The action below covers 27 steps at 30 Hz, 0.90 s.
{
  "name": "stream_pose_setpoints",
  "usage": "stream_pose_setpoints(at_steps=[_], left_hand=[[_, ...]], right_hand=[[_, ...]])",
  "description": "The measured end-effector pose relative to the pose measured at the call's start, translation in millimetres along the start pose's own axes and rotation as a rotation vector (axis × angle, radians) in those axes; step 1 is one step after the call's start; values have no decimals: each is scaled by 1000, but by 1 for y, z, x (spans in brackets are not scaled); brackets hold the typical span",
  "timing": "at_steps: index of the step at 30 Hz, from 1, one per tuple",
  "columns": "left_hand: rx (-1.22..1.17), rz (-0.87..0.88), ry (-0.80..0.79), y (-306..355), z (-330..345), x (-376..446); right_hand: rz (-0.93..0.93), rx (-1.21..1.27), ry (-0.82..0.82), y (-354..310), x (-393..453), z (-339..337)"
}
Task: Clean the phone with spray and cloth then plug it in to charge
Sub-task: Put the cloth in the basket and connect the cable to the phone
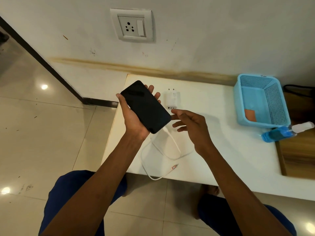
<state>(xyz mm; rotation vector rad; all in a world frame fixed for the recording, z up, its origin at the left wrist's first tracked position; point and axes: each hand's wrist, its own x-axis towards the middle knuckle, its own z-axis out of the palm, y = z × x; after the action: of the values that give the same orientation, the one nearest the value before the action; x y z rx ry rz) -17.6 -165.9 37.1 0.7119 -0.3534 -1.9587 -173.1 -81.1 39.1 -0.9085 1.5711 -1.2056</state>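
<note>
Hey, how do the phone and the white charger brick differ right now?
The phone is black, long and flat; the charger brick is white, short and blocky. The phone is held off the table in the left hand; the brick lies on the table, untouched. The phone has the cable plugged in; the brick's ports look empty.

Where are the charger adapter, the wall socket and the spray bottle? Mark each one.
charger adapter (172, 99): head view, middle of its white body.
wall socket (132, 25): head view, its faceplate by the pin holes.
spray bottle (279, 133): head view, its blue body, lying on its side.
</note>
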Motion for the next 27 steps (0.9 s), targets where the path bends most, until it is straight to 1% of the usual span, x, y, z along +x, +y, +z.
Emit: stream_pose_setpoints(at_steps=[4, 8, 11, 14, 17, 21, 25, 27], left_hand=[[-4, -74, -11, -10, 6, 2], [26, -84, 3, -20, 6, 5], [61, -81, 25, -22, 7, 7], [149, -107, 63, -21, 8, 8], [293, -96, 112, -20, 5, 9], [464, -121, 118, -21, 8, 5], [689, -212, 31, -34, 16, -4], [744, -240, 2, -42, 20, -7]], right_hand=[[21, 106, -48, -3, -4, 1], [58, 181, -97, -3, -5, -1], [84, 213, -94, 0, -2, -6], [113, 271, -74, 3, 1, -12], [140, 330, -16, 6, 2, -19], [175, 390, 119, 9, 2, -36], [207, 395, 243, 14, 1, -52], [224, 394, 288, 18, 0, -59]])
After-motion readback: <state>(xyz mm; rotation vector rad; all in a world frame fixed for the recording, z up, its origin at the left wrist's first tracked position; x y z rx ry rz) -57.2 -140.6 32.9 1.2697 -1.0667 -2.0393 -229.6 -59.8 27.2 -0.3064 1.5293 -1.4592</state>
